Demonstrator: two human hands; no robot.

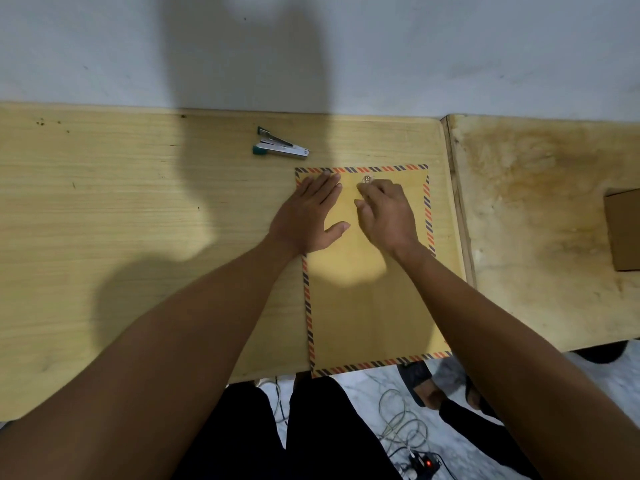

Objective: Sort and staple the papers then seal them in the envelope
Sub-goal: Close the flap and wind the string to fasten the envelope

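Observation:
A large tan envelope with a striped red and blue border lies flat on the wooden table, its near end over the table's front edge. My left hand presses flat on the envelope's upper left, fingers straight. My right hand has its fingers curled at the small round clasp near the envelope's top; whether it pinches the string there is not clear. A silver and teal stapler lies on the table just beyond the envelope, to the upper left. No loose papers show.
A second, stained table adjoins on the right, with a brown cardboard piece at its right edge. A white wall runs behind. Below the table edge are cables on a marble floor and feet in sandals.

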